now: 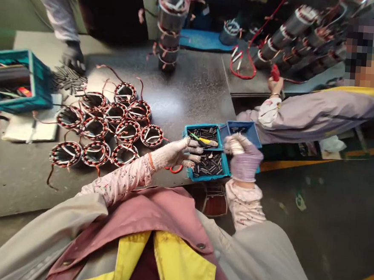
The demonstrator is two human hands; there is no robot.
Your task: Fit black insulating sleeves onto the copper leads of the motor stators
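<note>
My left hand (176, 152), in a pale knit glove, reaches over the left edge of the blue parts bins with its fingers stretched apart and nothing visible in them. Under its fingertips lies the front bin (209, 165) of short dark rods. Behind that, a second bin (203, 132) of dark rods has yellow-handled pliers (208, 141) lying across it. My right hand (243, 156), gloved and slightly blurred, is above the right-hand bins with its fingers curled closed. Whatever is in its grasp is hidden. It partly covers a bluer bin (242, 129).
Several wire-wound stator rings (95, 127) stand grouped on the table (190, 93). A stator stack (168, 36) rises behind. At left are a teal crate (34, 82) and a co-worker's dark-gloved hand (73, 57) by loose rods. Another person's hand (275, 84) holds a red object at right.
</note>
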